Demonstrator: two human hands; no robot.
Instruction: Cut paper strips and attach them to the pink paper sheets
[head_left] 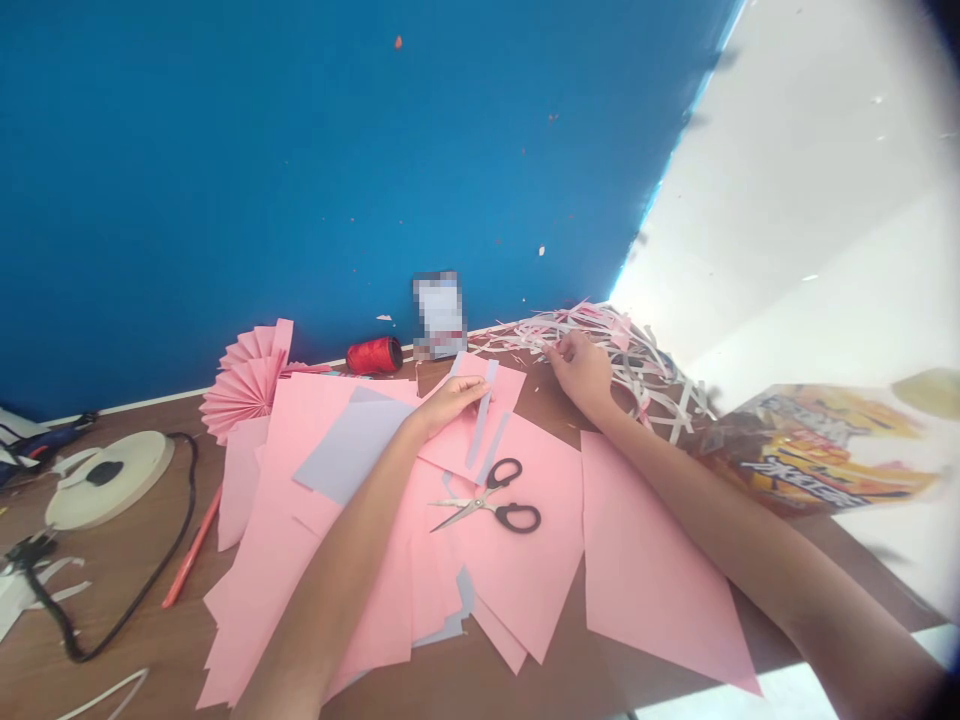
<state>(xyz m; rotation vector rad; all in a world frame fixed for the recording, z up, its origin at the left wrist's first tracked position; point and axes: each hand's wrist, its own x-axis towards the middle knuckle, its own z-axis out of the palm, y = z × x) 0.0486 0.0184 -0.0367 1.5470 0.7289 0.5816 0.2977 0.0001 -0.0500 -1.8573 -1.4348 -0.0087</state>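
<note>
Blue paint, chipped in small flecks, covers the wall (375,180) behind a brown tabletop (585,680), and a pale surface (795,200) rises at the right. Near the middle of the table, the left hand (456,398) pinches a small pink sheet (510,388) between thumb and fingers; the sheet is matte, angular and tilted, with narrow lilac-grey strips (477,438) lying lengthwise on it. The right hand (585,368) has its fingertips drawn together at the edge of a tangled heap of shredded paper (634,345), thin white and pink ribbons that curl and cross; whether it grips one, I cannot tell. Just below the held sheet, scissors (480,502) with black looped handles and slim metal blades lie spread on overlapping pink sheets (525,580), flat and straight-edged. A smooth grey-lilac sheet (351,448) rests on the stack beside the left forearm, and a separate pink sheet (649,570) lies under the right one. Farther out stand a crisply pleated pink fan (244,385), a glossy red thread spool (375,354) on its side, a slim red stick (193,552), a round cream disc (112,480) beside a black cord (154,580), and a shiny orange-yellow wrapper (832,445).
</note>
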